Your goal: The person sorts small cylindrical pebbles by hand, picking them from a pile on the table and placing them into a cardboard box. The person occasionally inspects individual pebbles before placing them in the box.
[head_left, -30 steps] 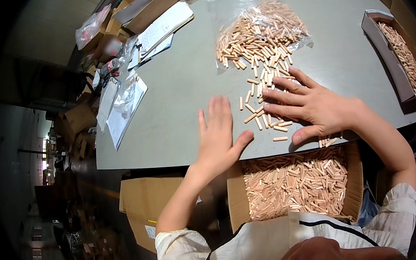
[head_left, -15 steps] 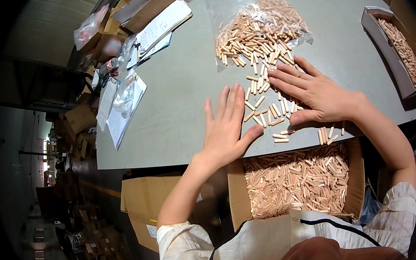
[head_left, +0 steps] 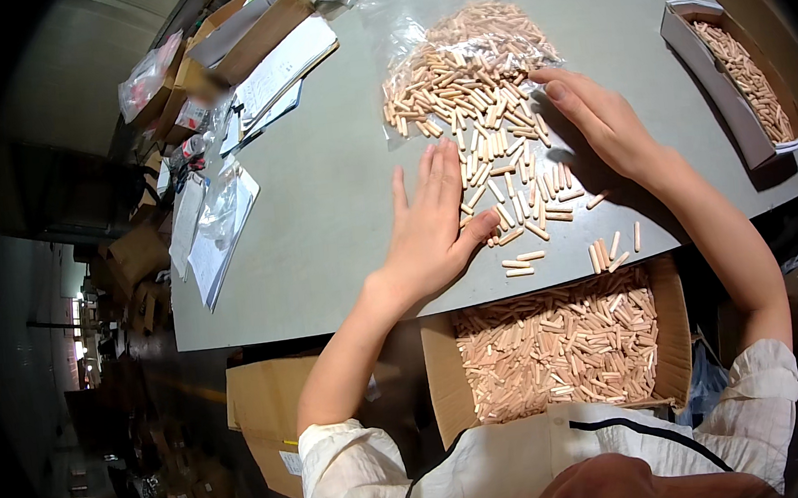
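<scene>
Your left hand (head_left: 427,223) lies spread by dowels (head_left: 559,217); your right hand (head_left: 601,122), grip unclear, sits between plastic bag (head_left: 399,35) and grey box (head_left: 713,89).

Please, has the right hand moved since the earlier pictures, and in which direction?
Yes. Against the near edge of the table, the right hand has moved farther away, to the lower right side of the plastic bag.

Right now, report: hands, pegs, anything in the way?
Left hand open, beside loose pegs. Right hand open, by plastic bag. Bag partly covers peg pile.
</scene>
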